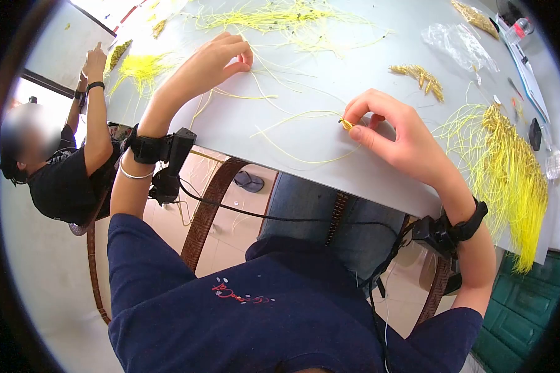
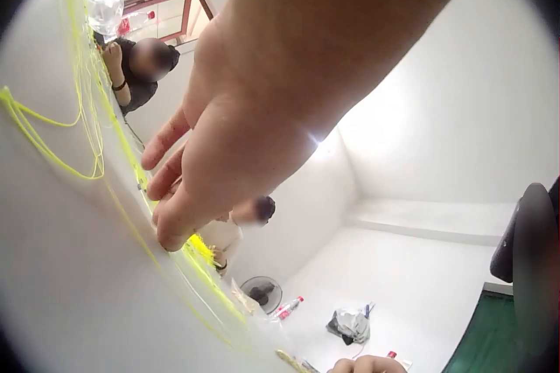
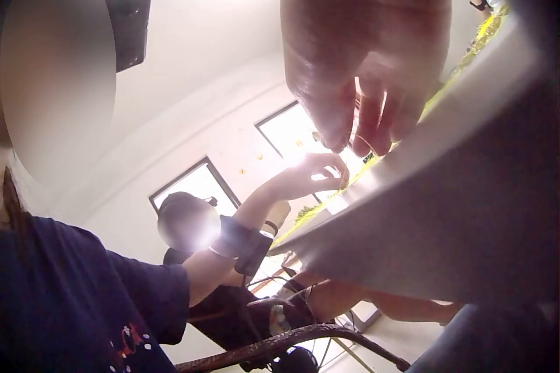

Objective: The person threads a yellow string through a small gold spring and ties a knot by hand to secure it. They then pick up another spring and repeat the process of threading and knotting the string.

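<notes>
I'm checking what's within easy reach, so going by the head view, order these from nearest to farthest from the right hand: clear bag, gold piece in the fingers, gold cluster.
1. Gold piece: pinched in the right hand, at its left side.
2. Gold cluster: just beyond the hand, slightly right.
3. Clear bag: past the cluster, farther right.

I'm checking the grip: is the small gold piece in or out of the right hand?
In: the head view shows the right hand pinching the small gold piece between thumb and fingers.
</notes>
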`<act>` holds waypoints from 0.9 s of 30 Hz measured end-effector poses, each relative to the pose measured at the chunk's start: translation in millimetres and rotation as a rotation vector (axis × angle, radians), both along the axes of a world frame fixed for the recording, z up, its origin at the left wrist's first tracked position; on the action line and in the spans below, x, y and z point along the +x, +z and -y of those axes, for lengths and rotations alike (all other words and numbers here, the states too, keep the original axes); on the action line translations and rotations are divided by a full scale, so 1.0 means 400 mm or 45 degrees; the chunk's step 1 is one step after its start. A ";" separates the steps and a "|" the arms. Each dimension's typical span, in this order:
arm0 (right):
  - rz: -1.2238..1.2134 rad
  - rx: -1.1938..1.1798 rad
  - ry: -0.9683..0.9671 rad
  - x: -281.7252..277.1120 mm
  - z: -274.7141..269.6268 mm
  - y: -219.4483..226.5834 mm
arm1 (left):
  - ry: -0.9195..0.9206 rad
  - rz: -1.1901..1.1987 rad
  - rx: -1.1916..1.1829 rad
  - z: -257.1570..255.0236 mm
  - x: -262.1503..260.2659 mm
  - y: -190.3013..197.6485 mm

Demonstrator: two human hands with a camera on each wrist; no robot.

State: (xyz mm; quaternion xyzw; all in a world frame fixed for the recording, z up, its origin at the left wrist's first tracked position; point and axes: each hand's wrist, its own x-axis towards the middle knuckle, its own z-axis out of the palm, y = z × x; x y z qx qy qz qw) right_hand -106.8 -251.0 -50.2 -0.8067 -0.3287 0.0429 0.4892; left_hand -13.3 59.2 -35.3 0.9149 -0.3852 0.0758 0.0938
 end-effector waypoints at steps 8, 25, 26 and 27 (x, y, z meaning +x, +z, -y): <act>0.010 0.041 -0.015 0.002 0.000 -0.005 | 0.112 0.103 0.149 -0.102 -0.049 0.083; -0.099 0.007 -0.048 -0.003 -0.001 0.010 | 0.081 -0.157 0.033 -0.113 -0.060 0.031; -0.098 0.008 -0.050 -0.002 0.000 0.011 | 0.036 -0.157 -0.016 -0.092 -0.074 0.032; -0.095 0.019 -0.043 -0.001 0.000 0.010 | 0.034 -0.159 -0.016 -0.097 -0.070 0.033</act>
